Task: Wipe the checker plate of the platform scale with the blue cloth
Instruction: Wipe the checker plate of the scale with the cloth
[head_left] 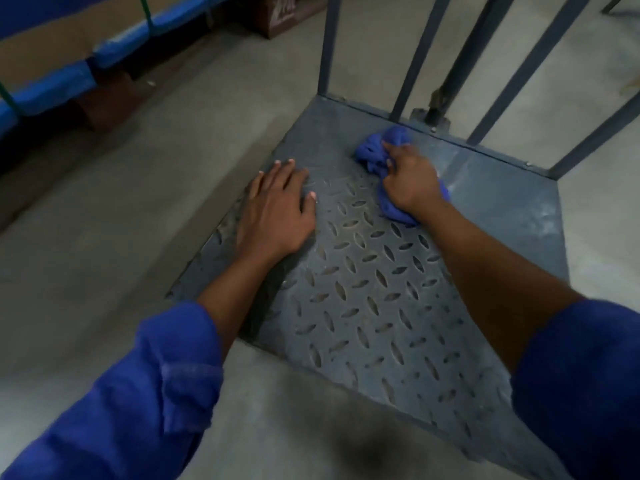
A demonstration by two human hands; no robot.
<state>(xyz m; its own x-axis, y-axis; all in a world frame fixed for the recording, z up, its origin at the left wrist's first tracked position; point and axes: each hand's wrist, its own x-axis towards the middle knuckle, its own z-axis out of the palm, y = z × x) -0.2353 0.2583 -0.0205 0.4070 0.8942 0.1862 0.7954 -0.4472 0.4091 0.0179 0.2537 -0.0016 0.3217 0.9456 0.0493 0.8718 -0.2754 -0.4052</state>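
My right hand (pixel 408 181) is clenched around the blue cloth (pixel 377 157), a bunched wad pressed onto the far part of the checker plate (pixel 374 292), near the upright bars (pixel 519 74). The wad's long axis runs from the bars back toward my wrist. My left hand (pixel 277 213) lies flat, fingers spread, on the plate's left edge beside the concrete floor (pixel 138 202).

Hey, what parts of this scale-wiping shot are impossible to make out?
- Head view: the checker plate under the blue cloth and both hands, hidden.
- Right hand grip: fingertips buried in cloth.
- Rail bars: tops cut off by the upper edge.
- Left hand: palm contact hidden.
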